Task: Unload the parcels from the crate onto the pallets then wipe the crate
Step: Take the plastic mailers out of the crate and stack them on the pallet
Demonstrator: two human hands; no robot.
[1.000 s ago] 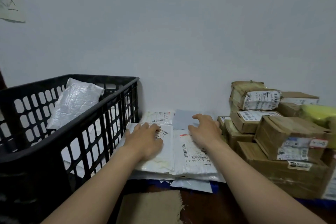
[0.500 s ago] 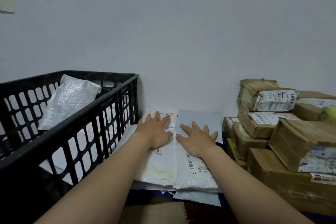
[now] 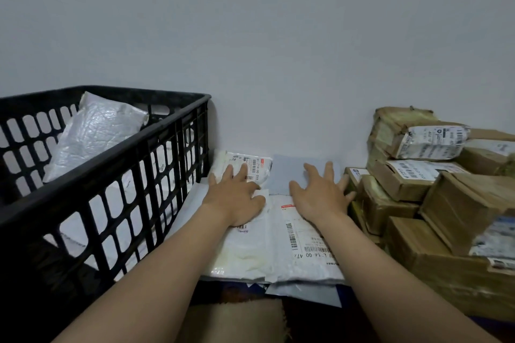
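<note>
Unloading is partly done, I judge: your left grip and right grip lie open, fingers spread, pressing on the flat mailers stacked between the crate and the cardboard boxes. A silver parcel leans inside the crate w/ more white ones under it, so unloading is not finished and wiping is not yet begun.

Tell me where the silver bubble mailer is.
Head view, left side: the silver bubble mailer leans inside the black crate, left of the flat parcels stacked outside it.
</note>
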